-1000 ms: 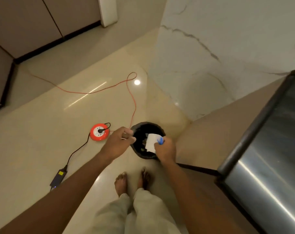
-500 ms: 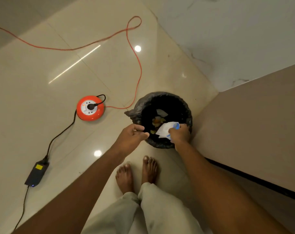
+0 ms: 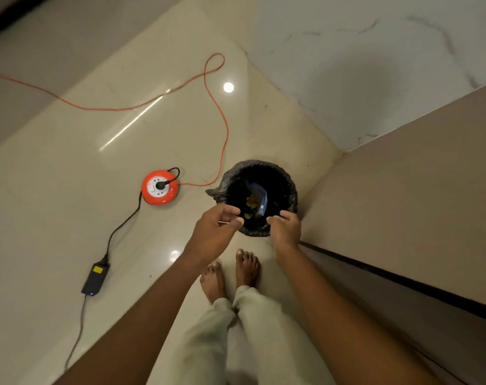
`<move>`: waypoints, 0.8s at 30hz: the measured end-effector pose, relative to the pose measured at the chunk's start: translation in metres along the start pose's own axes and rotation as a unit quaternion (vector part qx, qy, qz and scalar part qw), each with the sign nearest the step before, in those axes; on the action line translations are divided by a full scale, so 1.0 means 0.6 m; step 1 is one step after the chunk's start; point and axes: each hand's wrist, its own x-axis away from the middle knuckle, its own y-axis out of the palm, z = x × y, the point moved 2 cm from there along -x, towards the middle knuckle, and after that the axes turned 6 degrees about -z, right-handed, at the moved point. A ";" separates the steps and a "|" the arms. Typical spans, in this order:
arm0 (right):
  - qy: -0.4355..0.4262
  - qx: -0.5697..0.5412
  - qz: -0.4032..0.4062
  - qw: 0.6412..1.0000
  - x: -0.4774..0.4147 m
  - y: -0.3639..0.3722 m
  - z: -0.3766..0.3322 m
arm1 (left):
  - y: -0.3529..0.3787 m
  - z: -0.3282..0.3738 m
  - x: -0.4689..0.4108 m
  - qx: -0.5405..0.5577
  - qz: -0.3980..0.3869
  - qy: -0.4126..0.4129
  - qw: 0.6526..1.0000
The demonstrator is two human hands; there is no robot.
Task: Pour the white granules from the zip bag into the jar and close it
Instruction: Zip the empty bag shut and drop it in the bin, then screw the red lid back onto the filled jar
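Since half a second ago the zip bag (image 3: 259, 200) has left the right hand (image 3: 284, 232) and now lies inside the bin (image 3: 290, 187), slumped against the inner wall with its blue strip toward the near side. The head camera has also tipped a little further toward the floor.

Floor (image 3: 69, 190): glossy pale tile, with a marble wall meeting it at the far corner. An orange cable (image 3: 222, 120) loops across it to an orange socket reel (image 3: 159, 187); a black lead runs from the reel to a power adapter (image 3: 95, 277).

Bin: black liner, round mouth, set in the corner beside a tan panel (image 3: 403, 204). Yellowish scraps lie at the bottom under the bag.

Left hand (image 3: 215, 229): hovers at the bin's near rim, thumb and forefinger pinched together. A thin pale sliver shows at the pinch; what it is cannot be told.

Right hand: over the near-right rim, fingers curled loosely downward, holding nothing.

Zip bag, handling judgement: it looks flat and empty, so light, limp and somewhat slick. It would fold under any grip; the stiffer zip strip is the sensible place to pinch it.

No jar is in view. The pouring appears finished, with the bag discarded as waste; whether the jar is closed cannot be judged.
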 end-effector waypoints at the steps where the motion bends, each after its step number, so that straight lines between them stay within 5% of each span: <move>1: -0.020 -0.007 -0.003 1.000 0.041 -0.011 -0.019 | -0.001 0.028 0.028 -0.006 0.003 0.010 1.000; 15: -0.353 -0.110 -0.063 0.927 0.560 -0.290 -0.285 | 0.031 0.337 0.427 -0.052 0.018 0.204 0.977; 24: -0.481 -0.085 0.136 0.862 0.665 -0.578 -0.223 | 0.268 0.431 0.522 -0.128 -0.173 0.325 0.921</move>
